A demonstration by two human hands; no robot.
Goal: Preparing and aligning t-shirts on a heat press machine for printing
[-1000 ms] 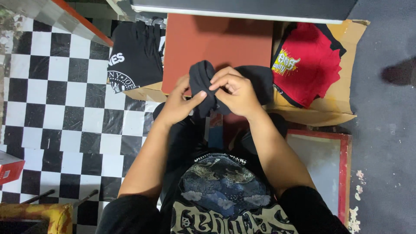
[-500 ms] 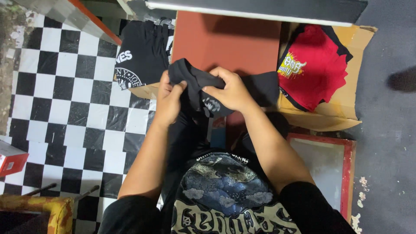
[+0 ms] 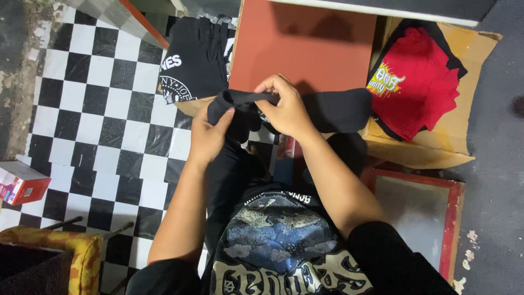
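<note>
Between the fingers of both hands lies a folded black garment, held flat over the near edge of a brown-red board. The left hand grips the garment's left end, with its fingers curled up over the dark fold and the thumb pressed against the cloth from below. The right hand lies on top of the garment just beside the left hand, its fingers bent and pinching the upper edge of the fold; the two hands are near each other but apart. To the right of the right-hand fingers the rest of the garment extends as a flat black band. Beyond that band, farther right, a red shirt with a yellow print rests inside an open cardboard box. Above and to the left of the left-hand fingers a stack of black shirts with white print lies at the edge of the board. Below both hands a black-and-white checkered floor shows, and a red-framed panel lies below the box.
</note>
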